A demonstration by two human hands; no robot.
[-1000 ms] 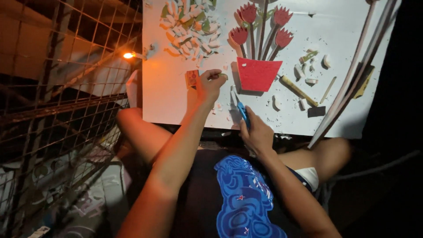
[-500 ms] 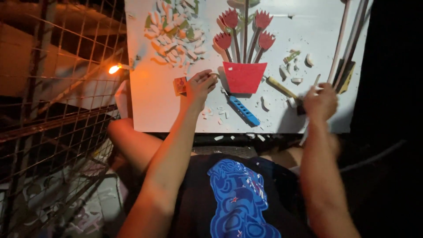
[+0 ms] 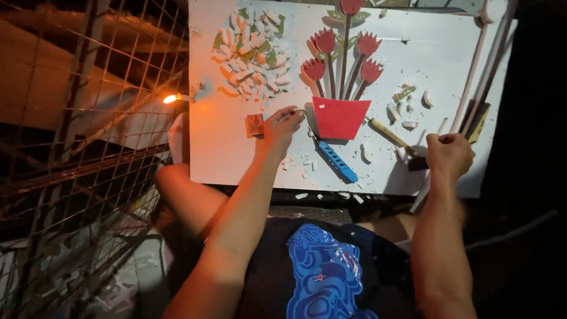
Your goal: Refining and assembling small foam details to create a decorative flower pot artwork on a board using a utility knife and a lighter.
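left hand (image 3: 282,126): your fingers are curled down on the white board (image 3: 230,147), with a small pale piece (image 3: 299,111) at the fingertips, just left of the red pot shape (image 3: 339,117). whether the piece is pinched or only touched, you cannot tell.
right hand (image 3: 449,155): closed in a fist at the board's lower right edge. what it clamps is hidden by the fingers; a thin pale stick (image 3: 424,198) runs out below it, but you cannot tell if it is held.
red pot shape: lies flat on the board, centre, with dark stems and red flower heads (image 3: 325,41) rising above it.
blue cutter (image 3: 335,160): lies on the board below the pot, between your two hands, touched by neither.
small reddish box (image 3: 254,124): just left of your left hand, on the board.
white chips (image 3: 251,56): clustered over green pieces at the board's upper left; more scraps (image 3: 296,160) lie near your left wrist.
yellowish handled tool (image 3: 391,135): right of the pot, near your right hand.
small flame (image 3: 171,98): burning just off the board's left edge.
wire mesh (image 3: 88,118): stands to your left.
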